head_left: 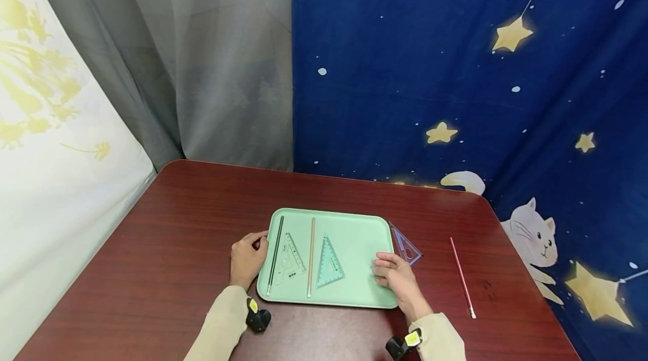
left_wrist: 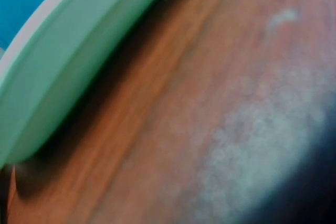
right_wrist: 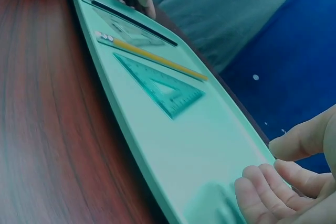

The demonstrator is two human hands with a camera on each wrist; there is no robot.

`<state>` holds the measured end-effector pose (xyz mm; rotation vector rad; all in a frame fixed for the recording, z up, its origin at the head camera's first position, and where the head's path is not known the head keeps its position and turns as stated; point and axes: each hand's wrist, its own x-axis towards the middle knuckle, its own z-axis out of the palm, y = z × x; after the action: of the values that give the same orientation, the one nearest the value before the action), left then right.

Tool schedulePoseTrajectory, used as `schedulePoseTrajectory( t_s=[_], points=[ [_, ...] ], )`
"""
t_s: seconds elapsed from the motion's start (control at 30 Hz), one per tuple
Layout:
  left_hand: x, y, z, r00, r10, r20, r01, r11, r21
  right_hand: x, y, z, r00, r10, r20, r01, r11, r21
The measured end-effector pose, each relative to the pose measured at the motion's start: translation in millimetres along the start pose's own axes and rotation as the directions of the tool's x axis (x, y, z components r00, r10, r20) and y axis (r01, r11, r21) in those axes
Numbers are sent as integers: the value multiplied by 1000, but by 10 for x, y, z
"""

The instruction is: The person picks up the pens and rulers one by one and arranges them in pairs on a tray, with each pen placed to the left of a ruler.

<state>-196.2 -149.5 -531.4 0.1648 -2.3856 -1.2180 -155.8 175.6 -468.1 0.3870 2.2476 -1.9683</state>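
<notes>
The left hand [head_left: 247, 260] grips the rim of the green tray [head_left: 361, 237] on the counter [head_left: 167, 248]; the right hand [head_left: 397, 279] is relaxed and holds nothing, fingers by the tray's right edge. On the tray lie — left to right — a black pencil [head_left: 275, 254], clear set square [head_left: 291, 268], orange pencil [head_left: 311, 257] and teal set square [head_left: 328, 276], their printed markings too small to read. Right of it: a purple set square [head_left: 402, 244] and a pink pencil [head_left: 461, 275].

Mint-green tray [head_left: 361, 237], purple set square [head_left: 401, 238], pink pencil [head_left: 462, 276], star-patterned blue curtain [head_left: 385, 96].
</notes>
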Motion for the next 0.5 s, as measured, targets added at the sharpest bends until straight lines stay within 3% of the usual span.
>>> schedulePoseTrajectory(
  t_s=[0.5],
  points=[
    [-6, 31, -18, 1000, -1, 9, 2, 1000, -9, -8, 10, -535, 997, 19, -81, -15, 999, 50]
  ],
)
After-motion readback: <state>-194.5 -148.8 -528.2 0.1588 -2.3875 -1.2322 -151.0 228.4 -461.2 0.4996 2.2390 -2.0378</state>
